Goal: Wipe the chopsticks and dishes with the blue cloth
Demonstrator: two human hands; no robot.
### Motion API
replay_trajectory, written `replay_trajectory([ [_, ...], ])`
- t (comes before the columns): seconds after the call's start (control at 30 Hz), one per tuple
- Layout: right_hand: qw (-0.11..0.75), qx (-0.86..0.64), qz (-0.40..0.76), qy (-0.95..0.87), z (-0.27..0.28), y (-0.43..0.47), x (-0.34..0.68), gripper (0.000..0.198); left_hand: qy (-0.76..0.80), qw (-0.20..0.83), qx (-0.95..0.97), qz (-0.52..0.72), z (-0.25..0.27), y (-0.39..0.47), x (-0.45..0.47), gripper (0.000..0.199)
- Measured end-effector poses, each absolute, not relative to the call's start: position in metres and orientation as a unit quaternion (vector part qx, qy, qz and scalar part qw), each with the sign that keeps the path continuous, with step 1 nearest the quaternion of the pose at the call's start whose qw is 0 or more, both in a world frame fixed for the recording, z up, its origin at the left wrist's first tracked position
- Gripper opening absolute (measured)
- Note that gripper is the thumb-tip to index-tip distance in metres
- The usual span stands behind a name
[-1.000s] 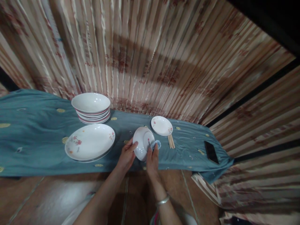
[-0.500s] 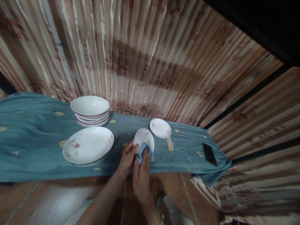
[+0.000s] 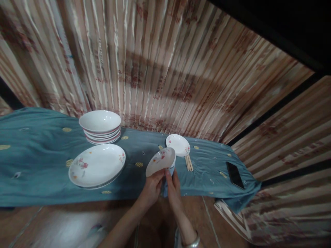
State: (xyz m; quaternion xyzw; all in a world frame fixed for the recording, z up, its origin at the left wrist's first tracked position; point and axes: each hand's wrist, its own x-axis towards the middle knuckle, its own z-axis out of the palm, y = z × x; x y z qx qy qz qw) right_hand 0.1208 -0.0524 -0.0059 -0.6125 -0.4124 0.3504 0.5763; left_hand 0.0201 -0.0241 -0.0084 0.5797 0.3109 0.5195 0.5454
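Observation:
A small white plate (image 3: 159,161) with red and orange flowers is tilted up above the table's front part. My left hand (image 3: 153,187) is closed on its near rim. Against the plate's right edge and underside, my right hand (image 3: 174,189) presses a light blue cloth (image 3: 165,191), its thumb at the rim; most of the cloth is hidden by the plate and fingers. Just beyond lies another small flowered plate (image 3: 178,145), with several wooden chopsticks (image 3: 189,163) close to its near edge.
Large oval plates (image 3: 99,165) lie stacked on the left, and behind them stands a stack of white bowls (image 3: 100,125). A black phone (image 3: 234,175) rests near the right end of the teal tablecloth (image 3: 134,151). A pleated curtain (image 3: 144,69) hangs along the back.
The small plate has turned from showing its plain underside to showing its flowered face, tilted. Both hands have shifted slightly right, and the cloth has gone from the facing side to behind the plate.

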Motion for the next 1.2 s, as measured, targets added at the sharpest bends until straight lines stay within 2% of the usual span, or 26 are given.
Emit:
replay_trajectory([
  [0.13, 0.574, -0.613, 0.391, -0.377, -0.017, -0.055, 0.139, 0.051, 0.304, 0.476, 0.683, 0.463, -0.024, -0.028, 0.024, 0.033],
  [0.3, 0.565, -0.625, 0.406, -0.353, -0.027, -0.062, 0.151, 0.048, 0.323, 0.376, 0.785, 0.370, -0.034, -0.032, 0.025, 0.043],
  [0.5, 0.515, -0.669, 0.364, -0.393, -0.030, -0.062, 0.170, 0.046, 0.331, 0.348, 0.779, 0.403, -0.036, -0.031, 0.016, 0.057],
  [0.57, 0.504, -0.680, 0.359, -0.394, -0.035, -0.061, 0.177, 0.045, 0.370, 0.374, 0.723, 0.447, -0.036, -0.027, 0.011, 0.057],
  [0.7, 0.480, -0.698, 0.363, -0.388, -0.044, -0.059, 0.186, 0.046, 0.487, 0.511, 0.476, 0.525, -0.038, -0.020, 0.004, 0.059],
  [0.8, 0.461, -0.704, 0.357, -0.404, -0.044, -0.059, 0.188, 0.045, 0.482, 0.613, 0.298, 0.550, -0.037, -0.019, 0.000, 0.054],
  [0.9, 0.438, -0.714, 0.354, -0.416, -0.041, -0.060, 0.187, 0.044, 0.443, 0.692, 0.242, 0.516, -0.034, -0.021, -0.004, 0.049],
  [1.07, 0.419, -0.714, 0.350, -0.438, -0.037, -0.059, 0.186, 0.046, 0.435, 0.700, 0.255, 0.506, -0.036, -0.021, -0.006, 0.050],
  [1.2, 0.375, -0.744, 0.293, -0.469, -0.034, -0.064, 0.195, 0.048, 0.435, 0.691, 0.269, 0.510, -0.038, -0.017, -0.005, 0.051],
])
